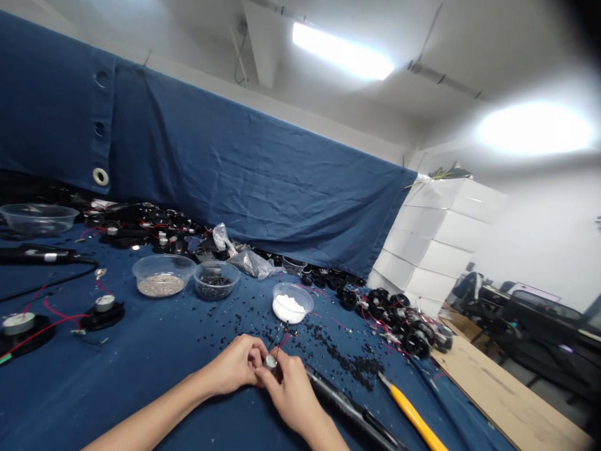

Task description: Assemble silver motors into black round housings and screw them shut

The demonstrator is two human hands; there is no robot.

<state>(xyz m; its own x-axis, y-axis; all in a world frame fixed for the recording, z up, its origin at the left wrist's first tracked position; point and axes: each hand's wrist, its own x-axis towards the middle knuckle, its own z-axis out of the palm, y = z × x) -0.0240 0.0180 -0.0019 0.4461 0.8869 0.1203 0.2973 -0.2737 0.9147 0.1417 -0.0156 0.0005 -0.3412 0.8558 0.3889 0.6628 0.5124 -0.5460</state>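
Left hand [232, 366] and right hand [291, 394] grip one small white part [270, 361], which we barely make out between them; four clear bowls [163, 275] stand beyond on the counter [141, 376].

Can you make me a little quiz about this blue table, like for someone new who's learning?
1. True or false: the left hand and right hand hold a small white part.
2. What fills the clear bowl beyond the hands? A) nails B) white granules C) water
3. Which hand is nearer the yellow tool?

Key: 1 true; 2 B; 3 right hand.
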